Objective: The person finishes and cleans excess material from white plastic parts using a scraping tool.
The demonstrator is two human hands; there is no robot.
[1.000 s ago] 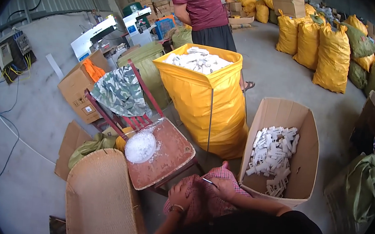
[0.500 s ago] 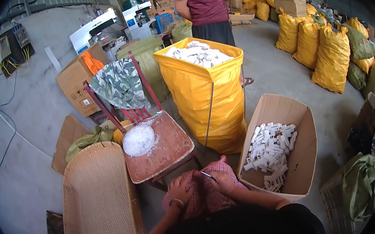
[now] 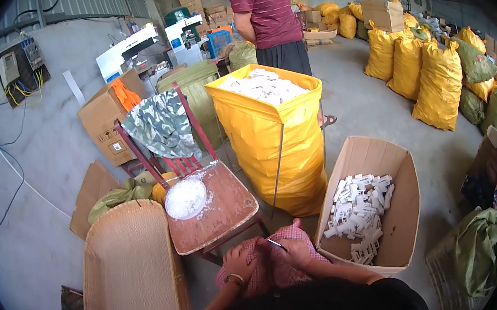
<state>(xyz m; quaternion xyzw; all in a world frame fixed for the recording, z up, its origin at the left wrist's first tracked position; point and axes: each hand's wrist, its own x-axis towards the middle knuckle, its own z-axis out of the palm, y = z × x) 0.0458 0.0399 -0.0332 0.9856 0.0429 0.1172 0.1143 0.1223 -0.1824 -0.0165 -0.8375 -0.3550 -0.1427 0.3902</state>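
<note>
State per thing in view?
Right hand: closed on slim pen-shaped tool
Left hand: resting on pink checked cloth
Large yellow sack: open, heaped with white plastic pieces
Brown cardboard box: open, partly filled
Round pale dish: heaped with white bits
Camouflage fabric: draped over red wooden chair

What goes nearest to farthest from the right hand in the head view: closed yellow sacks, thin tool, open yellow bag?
1. Thin tool, held in the right hand.
2. Open yellow bag, in front.
3. Closed yellow sacks, far back right.
</note>
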